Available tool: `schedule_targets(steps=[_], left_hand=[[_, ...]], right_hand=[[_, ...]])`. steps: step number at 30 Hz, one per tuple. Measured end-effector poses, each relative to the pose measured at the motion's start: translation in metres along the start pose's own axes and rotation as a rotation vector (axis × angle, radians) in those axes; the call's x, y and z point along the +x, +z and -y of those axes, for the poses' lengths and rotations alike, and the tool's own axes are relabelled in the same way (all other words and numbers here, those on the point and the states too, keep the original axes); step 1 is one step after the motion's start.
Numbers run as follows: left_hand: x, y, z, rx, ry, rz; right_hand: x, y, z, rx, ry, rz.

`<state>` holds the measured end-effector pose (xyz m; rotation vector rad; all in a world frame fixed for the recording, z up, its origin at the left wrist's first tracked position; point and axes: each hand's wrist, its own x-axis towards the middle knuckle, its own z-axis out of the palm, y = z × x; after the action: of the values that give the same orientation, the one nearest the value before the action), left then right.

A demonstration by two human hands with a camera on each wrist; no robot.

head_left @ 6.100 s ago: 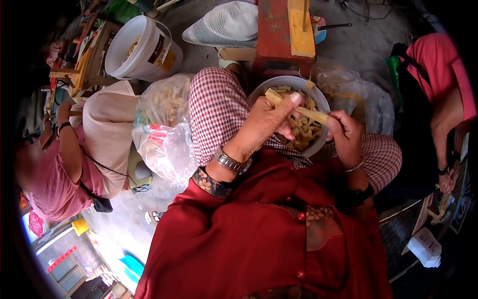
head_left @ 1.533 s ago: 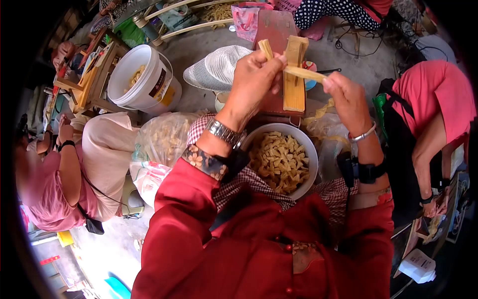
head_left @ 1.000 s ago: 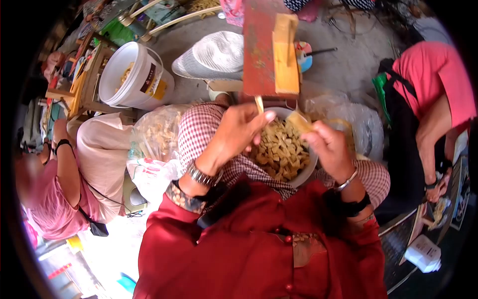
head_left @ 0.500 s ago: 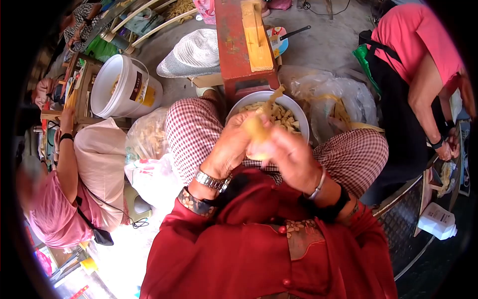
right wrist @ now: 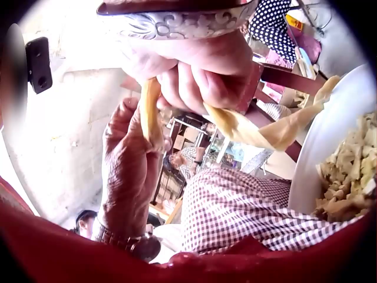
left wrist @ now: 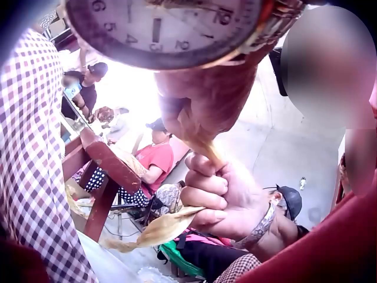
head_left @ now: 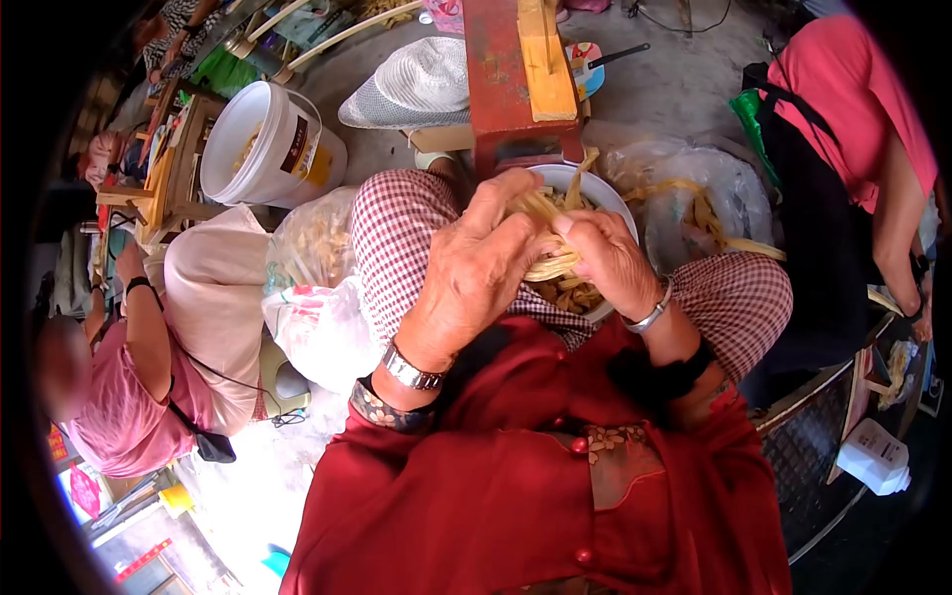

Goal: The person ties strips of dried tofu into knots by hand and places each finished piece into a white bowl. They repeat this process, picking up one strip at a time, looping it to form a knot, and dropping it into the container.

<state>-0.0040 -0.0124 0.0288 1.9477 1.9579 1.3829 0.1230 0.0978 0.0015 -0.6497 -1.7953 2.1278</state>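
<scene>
Both hands meet above a round bowl (head_left: 623,203) of cut pale-yellow pieces, partly hidden by them. My left hand (head_left: 474,260) pinches a folded yellow strip (head_left: 555,260) with its fingers. My right hand (head_left: 613,266) curls round the same material, its thumb toward the left hand. In the right wrist view the right hand (right wrist: 203,79) has its fingers curled round the strip; a twisted tail (right wrist: 259,131) hangs from it toward the bowl, and the left hand (right wrist: 126,168) holds the other part. The left wrist view shows a loose end (left wrist: 165,229) below the right fist (left wrist: 221,194).
A red bench (head_left: 496,79) with a wooden block (head_left: 547,69) stands beyond the bowl. Plastic bags lie on both sides of the checked trousers. A white bucket (head_left: 233,149) and a hat (head_left: 421,84) are at the left. People sit at both sides.
Earlier the hands were raised and apart with a strip stretched between them; they have come down and together over the bowl, the strip now bunched. The view has shifted slightly.
</scene>
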Motion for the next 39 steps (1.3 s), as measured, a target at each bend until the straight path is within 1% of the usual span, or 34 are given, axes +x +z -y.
schedule_targets(steps=[1, 3, 4, 5, 6, 7, 8, 9, 10, 11, 12, 13, 14, 15, 16, 17, 18, 20, 21, 24, 25, 28, 29, 30, 32, 33, 34, 35, 36, 39], left_hand=[[-0.001, 0.000, 0.001, -0.016, 0.002, 0.013], [-0.009, 0.004, 0.009, -0.133, -0.100, 0.111], [-0.011, 0.005, 0.010, -0.191, -0.151, 0.157], [-0.012, 0.004, 0.006, -0.274, -0.309, 0.174], [-0.013, 0.010, 0.007, -0.640, -0.421, 0.108], [-0.011, 0.007, 0.006, -0.972, -0.535, 0.114], [-0.007, 0.005, 0.004, -1.305, -0.642, 0.115], [-0.008, 0.011, 0.003, -1.397, -0.616, 0.116], [-0.009, 0.012, 0.005, -1.407, -0.605, 0.141], [-0.010, 0.014, 0.007, -1.418, -0.592, 0.168], [-0.011, 0.015, 0.008, -1.431, -0.579, 0.196], [-0.010, 0.014, 0.003, -1.355, -0.579, 0.183], [-0.010, 0.015, 0.004, -1.159, -0.472, 0.214], [-0.010, 0.015, 0.006, -0.960, -0.367, 0.241], [-0.010, 0.015, 0.008, -0.758, -0.265, 0.264], [-0.010, 0.018, 0.007, -0.521, -0.191, 0.236], [-0.010, 0.022, 0.005, -0.488, -0.193, 0.204], [-0.013, 0.031, 0.001, -0.426, -0.192, 0.141], [-0.016, 0.036, 0.000, -0.521, -0.256, 0.114], [-0.024, 0.036, 0.010, -0.759, -0.549, 0.260], [-0.025, 0.036, 0.011, -0.836, -0.649, 0.307], [-0.024, 0.039, 0.009, -1.333, -0.749, 0.242], [-0.019, 0.036, 0.008, -1.420, -0.771, 0.280], [-0.019, 0.036, 0.011, -1.499, -0.778, 0.275], [-0.018, 0.035, 0.020, -1.658, -0.786, 0.264], [-0.019, 0.031, 0.023, -1.676, -0.754, 0.226], [-0.020, 0.025, 0.026, -1.675, -0.783, 0.191], [-0.021, 0.019, 0.028, -1.673, -0.813, 0.152], [-0.020, 0.016, 0.029, -1.669, -0.840, 0.110], [-0.011, 0.020, 0.025, -1.519, -0.862, 0.050]], right_hand=[[-0.001, -0.004, 0.002, -0.039, 0.040, 0.058], [-0.004, -0.013, -0.001, -0.118, 0.101, 0.160], [-0.006, -0.013, -0.003, -0.150, -0.011, 0.149], [-0.009, -0.013, -0.005, -0.181, -0.124, 0.139], [-0.011, -0.012, -0.007, -0.211, -0.238, 0.129], [-0.013, -0.009, -0.007, -0.194, -0.353, 0.092], [-0.015, -0.009, -0.006, -0.185, -0.346, 0.089], [-0.018, -0.011, -0.002, -0.176, -0.340, 0.085], [-0.019, -0.012, 0.000, -0.168, -0.334, 0.079], [-0.020, -0.011, -0.002, -0.134, -0.345, 0.027], [-0.021, -0.013, -0.008, -0.068, -0.290, 0.035], [-0.020, -0.018, -0.016, -0.003, -0.235, 0.043], [-0.020, -0.020, -0.021, 0.063, -0.179, 0.052], [-0.021, -0.013, -0.016, 0.120, -0.160, 0.009], [-0.021, -0.014, -0.020, 0.121, -0.156, 0.031], [-0.021, -0.016, -0.027, 0.123, -0.152, 0.053], [-0.020, -0.017, -0.029, 0.124, -0.150, 0.075], [-0.017, -0.011, -0.030, 0.040, -0.181, 0.026], [-0.016, -0.010, -0.028, -0.003, -0.196, 0.000], [-0.017, -0.010, -0.022, -0.101, -0.119, -0.168], [-0.016, -0.010, -0.023, -0.101, -0.149, -0.173], [-0.018, -0.012, -0.029, -0.100, -0.237, -0.193], [-0.022, -0.016, -0.030, -0.094, -0.205, -0.170], [-0.026, -0.020, -0.031, -0.090, -0.173, -0.148], [-0.032, -0.030, -0.035, -0.130, -0.148, -0.206], [-0.033, -0.037, -0.037, -0.190, -0.172, -0.307], [-0.039, -0.053, -0.037, -0.284, -0.170, -0.359], [-0.047, -0.067, -0.037, -0.289, -0.148, -0.376], [-0.051, -0.072, -0.036, -0.295, -0.128, -0.389], [-0.049, -0.071, -0.038, -0.557, -0.234, -0.319]])
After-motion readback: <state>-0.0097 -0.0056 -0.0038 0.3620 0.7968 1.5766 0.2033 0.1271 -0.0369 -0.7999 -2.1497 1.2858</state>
